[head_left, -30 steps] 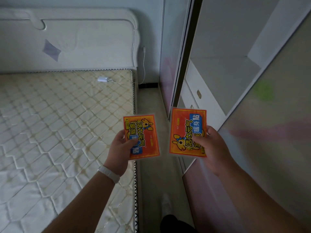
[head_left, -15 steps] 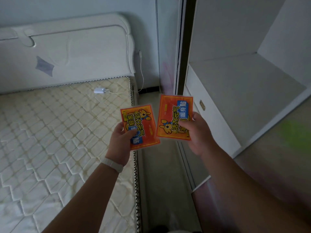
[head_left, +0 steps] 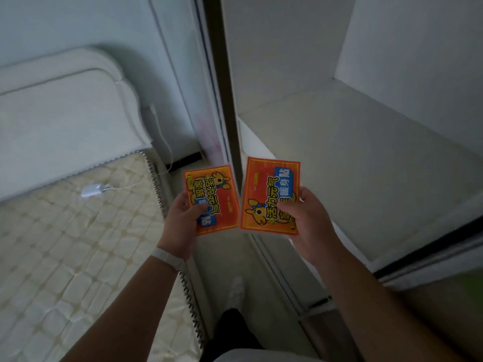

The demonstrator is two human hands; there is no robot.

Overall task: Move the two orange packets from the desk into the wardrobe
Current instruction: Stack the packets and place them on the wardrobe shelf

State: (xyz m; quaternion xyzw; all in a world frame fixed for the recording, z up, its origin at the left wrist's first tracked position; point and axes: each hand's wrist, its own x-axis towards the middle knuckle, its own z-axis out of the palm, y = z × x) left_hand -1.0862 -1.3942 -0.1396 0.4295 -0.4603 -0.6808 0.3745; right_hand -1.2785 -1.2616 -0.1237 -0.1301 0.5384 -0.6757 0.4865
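Left hand (head_left: 183, 220) pinches one orange packet (head_left: 213, 198), right hand (head_left: 308, 218) grips the other packet (head_left: 270, 195), edges nearly touching. Wardrobe shelf (head_left: 366, 163) open just past the right hand.

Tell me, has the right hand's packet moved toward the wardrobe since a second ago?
Yes. The right packet now overlaps the wardrobe shelf; earlier it hung short of the dark door frame.

Dim room — bare quilted mattress (head_left: 65, 244) left, white headboard (head_left: 65, 126), pale wall (head_left: 78, 19); narrow floor strip (head_left: 222, 257) beside open white shelf (head_left: 352, 165).
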